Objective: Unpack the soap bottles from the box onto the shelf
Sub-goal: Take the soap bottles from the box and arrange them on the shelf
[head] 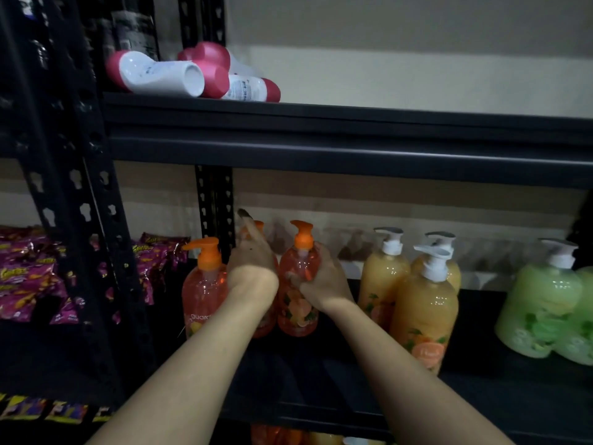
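- While both hands work at frame centre in the head view, which step is this?
- Placing, I judge: right hand (324, 285) curls round an orange soap bottle (300, 284), upright on the shelf (321, 374).
- And left hand (252, 256)?
- Blurred, fingers stretched up over a second orange bottle (264, 319) just beside the first. Grip: cannot tell.
- Next?
- Probably let go, square them with the front orange bottle (203, 293), then go to the box, which is out of sight.
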The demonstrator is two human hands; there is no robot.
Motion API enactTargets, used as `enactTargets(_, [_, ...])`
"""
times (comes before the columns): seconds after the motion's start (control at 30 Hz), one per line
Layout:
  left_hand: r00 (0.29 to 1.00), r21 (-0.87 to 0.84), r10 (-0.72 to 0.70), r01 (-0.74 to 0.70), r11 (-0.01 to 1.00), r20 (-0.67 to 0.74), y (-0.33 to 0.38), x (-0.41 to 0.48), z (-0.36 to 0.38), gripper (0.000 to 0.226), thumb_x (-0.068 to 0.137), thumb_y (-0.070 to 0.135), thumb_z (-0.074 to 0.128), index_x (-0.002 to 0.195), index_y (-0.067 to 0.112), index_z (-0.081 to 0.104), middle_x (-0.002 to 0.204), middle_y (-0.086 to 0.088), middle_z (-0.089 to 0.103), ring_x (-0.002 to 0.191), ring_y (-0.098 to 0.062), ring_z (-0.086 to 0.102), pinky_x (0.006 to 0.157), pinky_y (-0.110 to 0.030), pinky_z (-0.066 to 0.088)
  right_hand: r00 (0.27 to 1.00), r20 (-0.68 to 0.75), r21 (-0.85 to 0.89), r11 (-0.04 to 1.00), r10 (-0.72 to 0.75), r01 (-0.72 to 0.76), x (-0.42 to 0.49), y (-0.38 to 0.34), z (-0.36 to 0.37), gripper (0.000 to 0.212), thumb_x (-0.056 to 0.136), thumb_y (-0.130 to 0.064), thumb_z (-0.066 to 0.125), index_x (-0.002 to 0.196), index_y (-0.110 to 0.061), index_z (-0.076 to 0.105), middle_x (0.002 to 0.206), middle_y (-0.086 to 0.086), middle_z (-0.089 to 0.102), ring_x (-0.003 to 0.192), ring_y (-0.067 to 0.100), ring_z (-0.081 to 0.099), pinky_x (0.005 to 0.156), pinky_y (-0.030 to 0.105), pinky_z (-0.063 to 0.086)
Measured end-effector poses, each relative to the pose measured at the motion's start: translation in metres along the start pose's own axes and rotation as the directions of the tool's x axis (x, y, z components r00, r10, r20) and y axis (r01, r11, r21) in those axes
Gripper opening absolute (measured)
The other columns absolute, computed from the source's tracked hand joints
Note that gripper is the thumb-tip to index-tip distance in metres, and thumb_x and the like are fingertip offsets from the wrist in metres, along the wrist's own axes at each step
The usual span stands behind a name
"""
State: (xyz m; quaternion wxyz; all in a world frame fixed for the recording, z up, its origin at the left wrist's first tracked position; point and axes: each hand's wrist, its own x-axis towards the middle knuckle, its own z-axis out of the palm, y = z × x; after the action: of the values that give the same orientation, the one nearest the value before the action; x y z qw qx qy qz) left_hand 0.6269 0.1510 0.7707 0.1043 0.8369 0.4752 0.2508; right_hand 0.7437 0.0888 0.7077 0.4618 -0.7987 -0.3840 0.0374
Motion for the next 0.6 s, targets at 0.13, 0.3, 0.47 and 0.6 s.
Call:
enactTargets(0.13, [0.996, -0.112, -0.012, 0.022, 0.993, 0.093, -0.006, -0.001, 0.015, 0.051, 0.102, 0.022, 0.047, 0.14, -0.007, 0.03, 0.102, -0.016, 0.058, 0.09, -0.027, 0.061, 0.074, -0.009, 0.051, 1.0, -0.022, -0.004, 1.0, 0.0, 0.0, 0.0, 0.004, 0.0, 0.082, 0.076, -0.044, 0.079, 0.145, -0.035, 0.036, 0.142, 0.001, 0.048, 0.128, 0.026, 0.05, 0.105, 0.037, 0.043])
enactTargets(0.3, [0.993, -0.261, -0.1, 0.079, 0.962, -0.065, -0.008, 0.001, 0.025, 0.066, 0.092, 0.027, 0.065, 0.138, -0.003, 0.028, 0.119, -0.018, 0.06, 0.106, -0.029, 0.062, 0.084, -0.029, 0.048, 1.0, -0.031, -0.004, 1.0, -0.002, 0.002, 0.002, 0.011, -0.005, 0.082, 0.076, -0.043, 0.079, 0.145, -0.034, 0.037, 0.142, 0.003, 0.046, 0.13, 0.025, 0.048, 0.107, 0.037, 0.041])
enactTargets(0.47, [0.978, -0.549, -0.158, 0.06, 0.834, -0.134, -0.005, 0.004, 0.044, 0.075, 0.08, 0.015, 0.076, 0.141, 0.001, 0.035, 0.132, -0.021, 0.053, 0.124, -0.034, 0.051, 0.103, -0.038, 0.04, 1.0, -0.027, 0.013, 1.0, 0.005, -0.005, 0.001, 0.014, -0.01, 0.083, 0.078, -0.041, 0.078, 0.148, -0.035, 0.033, 0.144, 0.005, 0.043, 0.132, 0.028, 0.046, 0.11, 0.042, 0.039])
enactTargets(0.6, [0.974, -0.669, -0.217, 0.123, 0.733, -0.059, -0.01, -0.003, 0.078, 0.075, 0.081, 0.051, 0.06, 0.138, 0.006, 0.042, 0.137, -0.017, 0.049, 0.129, -0.034, 0.046, 0.109, -0.04, 0.038, 1.0, -0.025, 0.043, 0.999, 0.008, -0.007, 0.0, 0.018, -0.008, 0.086, 0.078, -0.043, 0.078, 0.15, -0.037, 0.03, 0.149, 0.003, 0.04, 0.136, 0.027, 0.042, 0.113, 0.044, 0.037])
